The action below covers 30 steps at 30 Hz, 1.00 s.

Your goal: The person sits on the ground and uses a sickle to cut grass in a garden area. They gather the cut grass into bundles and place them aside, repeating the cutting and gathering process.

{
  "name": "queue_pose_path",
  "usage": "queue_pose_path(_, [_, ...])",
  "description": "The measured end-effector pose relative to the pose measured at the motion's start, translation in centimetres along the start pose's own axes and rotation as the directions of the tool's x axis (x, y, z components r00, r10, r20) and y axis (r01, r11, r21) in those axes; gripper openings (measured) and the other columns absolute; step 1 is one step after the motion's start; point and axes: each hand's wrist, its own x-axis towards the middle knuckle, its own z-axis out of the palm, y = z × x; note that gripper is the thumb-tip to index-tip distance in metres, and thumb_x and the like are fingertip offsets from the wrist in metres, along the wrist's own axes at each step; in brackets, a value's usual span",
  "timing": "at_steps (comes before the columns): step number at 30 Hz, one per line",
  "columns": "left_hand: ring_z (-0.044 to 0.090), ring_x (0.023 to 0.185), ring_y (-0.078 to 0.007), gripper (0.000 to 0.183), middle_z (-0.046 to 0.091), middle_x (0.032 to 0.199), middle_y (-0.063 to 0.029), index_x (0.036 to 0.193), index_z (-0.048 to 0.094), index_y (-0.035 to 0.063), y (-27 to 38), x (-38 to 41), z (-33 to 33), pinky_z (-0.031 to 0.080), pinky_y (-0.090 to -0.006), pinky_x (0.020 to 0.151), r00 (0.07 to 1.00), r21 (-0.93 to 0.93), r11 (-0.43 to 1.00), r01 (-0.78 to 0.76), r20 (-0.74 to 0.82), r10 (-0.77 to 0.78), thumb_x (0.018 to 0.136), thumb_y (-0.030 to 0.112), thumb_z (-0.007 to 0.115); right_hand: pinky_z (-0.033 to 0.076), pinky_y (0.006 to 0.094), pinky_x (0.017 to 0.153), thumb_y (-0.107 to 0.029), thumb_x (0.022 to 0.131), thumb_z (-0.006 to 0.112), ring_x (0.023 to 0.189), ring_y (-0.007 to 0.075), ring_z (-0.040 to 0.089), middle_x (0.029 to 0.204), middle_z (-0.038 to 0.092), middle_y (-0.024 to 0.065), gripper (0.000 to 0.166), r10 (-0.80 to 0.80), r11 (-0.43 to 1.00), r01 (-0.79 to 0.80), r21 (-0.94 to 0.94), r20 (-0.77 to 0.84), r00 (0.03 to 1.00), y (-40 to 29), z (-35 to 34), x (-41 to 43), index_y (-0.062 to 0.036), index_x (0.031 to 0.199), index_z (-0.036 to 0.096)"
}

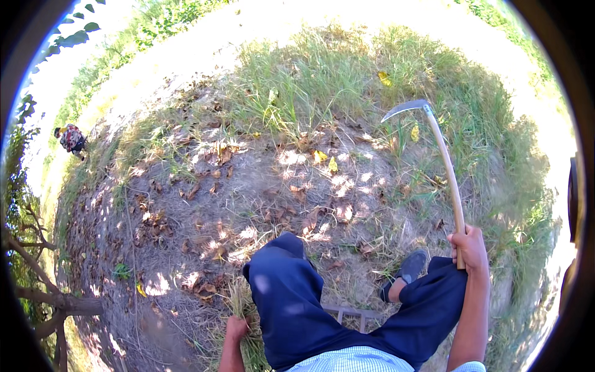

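My right hand [470,249] is closed around the lower end of a long wooden handle that bears a curved metal blade, a sickle [449,172]. Its blade points left, above tall green grass. Low in the view, beside my left knee, my left hand [237,327] is closed at a bunch of cut or dry-looking grass [241,300]; part of the bunch is hidden by my leg. Between my legs, in dark trousers, shows a metal frame [353,311] with bars. My right foot wears a dark shoe [412,266].
Standing grass [311,79] grows in front and along the right side. Dry brown leaves [155,223] and a few yellow ones lie on the shaded ground. A tree trunk with branches [79,305] is at the left. Another person [72,138] is far off at the upper left.
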Motion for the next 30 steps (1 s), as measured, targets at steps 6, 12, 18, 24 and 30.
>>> queue_pose_path(6, [0.059,0.051,-0.0175,0.043,0.062,0.058,-0.009,0.07,0.069,-0.0027,1.4,-0.3,1.4,0.046,-0.0361,0.048,1.0,0.126,0.992,-0.019,-0.018,0.021,0.078,0.038,0.078,0.044,0.0266,0.036,-0.009,0.078,0.067,0.043,0.0109,0.053,0.061,0.054,0.0033,0.014,0.002,1.0,-0.002,-0.003,-0.018,1.0,-0.1,-0.5,-0.3,-0.001,0.08,0.055])
queue_pose_path(12, [0.067,0.069,-0.0287,0.043,0.068,0.072,-0.0174,0.087,0.071,-0.0015,-2.2,1.6,2.3,0.051,-0.0404,0.063,1.0,0.189,0.982,0.018,-0.026,-0.013,0.079,0.04,0.073,0.044,0.0267,0.036,-0.008,0.077,0.067,0.043,0.0113,0.053,0.061,0.054,0.0037,0.015,-0.005,1.0,0.005,0.011,-0.011,1.0,0.2,-0.3,0.0,-0.0009,0.08,0.055])
queue_pose_path(18, [0.071,0.074,-0.032,0.041,0.07,0.077,-0.0201,0.094,0.072,-0.0009,-1.3,0.6,1.8,0.053,-0.0417,0.069,0.999,0.16,0.987,0.029,-0.027,-0.025,0.078,0.037,0.072,0.043,0.0266,0.036,-0.008,0.076,0.068,0.043,0.0112,0.053,0.061,0.054,0.0036,0.016,-0.011,1.0,0.012,0.006,-0.007,1.0,0.0,-0.3,-0.2,-0.0014,0.08,0.054])
queue_pose_path(24, [0.064,0.059,-0.0205,0.035,0.067,0.067,-0.0119,0.086,0.072,-0.0026,2.8,-1.8,1.5,0.05,-0.0358,0.056,0.998,0.027,0.999,0.045,0.032,-0.046,0.078,0.031,0.075,0.042,0.0265,0.034,-0.007,0.077,0.066,0.041,0.0112,0.052,0.06,0.054,0.0035,0.013,-0.028,1.0,0.028,-0.003,-0.013,1.0,0.2,-0.3,-0.2,-0.002,0.079,0.054])
queue_pose_path(30, [0.063,0.056,-0.0197,0.034,0.066,0.064,-0.0115,0.081,0.072,-0.0037,4.7,-3.2,1.1,0.049,-0.0355,0.054,1.0,-0.005,1.0,0.024,0.005,-0.024,0.075,0.03,0.075,0.042,0.0267,0.035,-0.007,0.077,0.066,0.041,0.0113,0.052,0.059,0.053,0.0034,0.013,-0.013,1.0,0.013,0.008,0.0,1.0,0.1,-0.2,-0.3,-0.0024,0.079,0.053])
